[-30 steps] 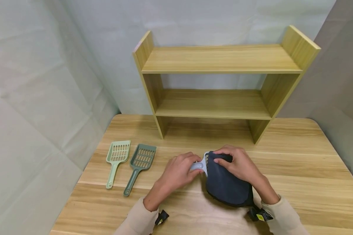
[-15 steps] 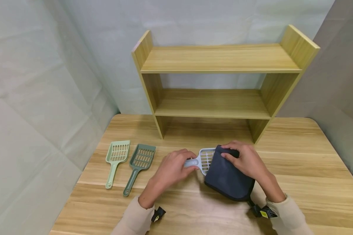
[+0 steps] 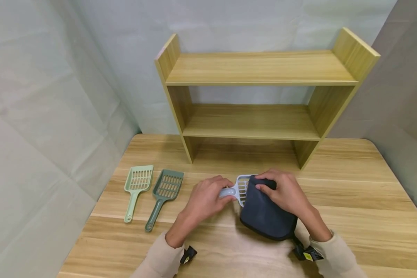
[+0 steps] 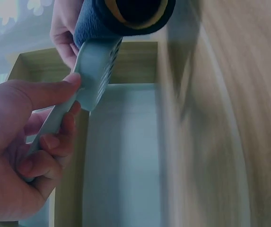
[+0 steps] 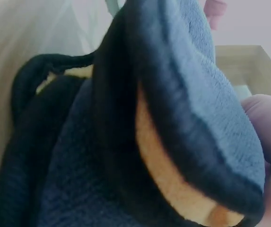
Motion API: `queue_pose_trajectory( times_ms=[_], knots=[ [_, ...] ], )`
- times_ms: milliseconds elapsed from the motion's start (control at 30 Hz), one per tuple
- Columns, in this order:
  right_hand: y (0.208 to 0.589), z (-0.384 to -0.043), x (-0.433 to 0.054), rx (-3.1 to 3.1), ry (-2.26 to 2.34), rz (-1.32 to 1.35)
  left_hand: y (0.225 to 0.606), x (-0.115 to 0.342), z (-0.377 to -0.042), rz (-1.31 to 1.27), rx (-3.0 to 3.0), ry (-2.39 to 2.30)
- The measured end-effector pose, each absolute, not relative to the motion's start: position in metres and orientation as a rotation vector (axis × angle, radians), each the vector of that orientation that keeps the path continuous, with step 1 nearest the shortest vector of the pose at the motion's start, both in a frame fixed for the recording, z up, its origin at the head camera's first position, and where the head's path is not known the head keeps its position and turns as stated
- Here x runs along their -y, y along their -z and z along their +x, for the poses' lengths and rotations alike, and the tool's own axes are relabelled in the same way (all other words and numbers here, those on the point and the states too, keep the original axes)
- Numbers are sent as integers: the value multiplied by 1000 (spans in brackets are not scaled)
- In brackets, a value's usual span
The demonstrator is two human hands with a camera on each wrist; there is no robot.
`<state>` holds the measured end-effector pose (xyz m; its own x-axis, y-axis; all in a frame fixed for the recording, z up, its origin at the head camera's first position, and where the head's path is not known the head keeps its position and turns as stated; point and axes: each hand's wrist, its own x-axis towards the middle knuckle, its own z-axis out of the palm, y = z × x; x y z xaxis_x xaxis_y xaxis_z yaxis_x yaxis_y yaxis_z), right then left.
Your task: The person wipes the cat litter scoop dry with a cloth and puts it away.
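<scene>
My left hand point(image 3: 206, 197) grips the handle of a pale blue litter scoop point(image 3: 242, 186), its slotted head pointing right. In the left wrist view, the thumb lies along the scoop handle point(image 4: 55, 118) with the fingers curled beneath it. My right hand point(image 3: 287, 192) pinches a folded dark blue cloth point(image 3: 268, 214) with black edging over the scoop's head, hiding the far part of it. An orange inner side shows between the cloth's folds point(image 5: 161, 163) in the right wrist view.
To the left lie a light green litter scoop point(image 3: 139, 181) and a dark green litter scoop point(image 3: 167, 189) on the wooden table point(image 3: 361, 200). A wooden shelf unit point(image 3: 251, 133) stands behind the hands. Grey-white sheeting point(image 3: 55, 116) hangs around the table.
The right hand drew the cloth right and away, baring more of the slotted head, then brought it slightly back left. The left hand shifted a little left with the scoop.
</scene>
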<state>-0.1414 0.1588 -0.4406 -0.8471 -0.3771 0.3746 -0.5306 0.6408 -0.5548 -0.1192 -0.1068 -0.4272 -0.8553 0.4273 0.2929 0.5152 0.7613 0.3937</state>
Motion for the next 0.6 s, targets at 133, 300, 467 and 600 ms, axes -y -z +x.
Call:
queue_pose_trajectory(
  times_ms=[133,300,467,600],
  knots=[
    [443,-139,-153,2624,-957,745,429,102,-116,-734,2767,671],
    [445,-136,-146,2608,-962,783,432,98,-113,-755,2755,665],
    [447,-135,-142,2573,-975,805,433,96,-113,-755,2756,674],
    [448,-135,-142,2573,-955,803,433,98,-115,-744,2769,681]
  ],
)
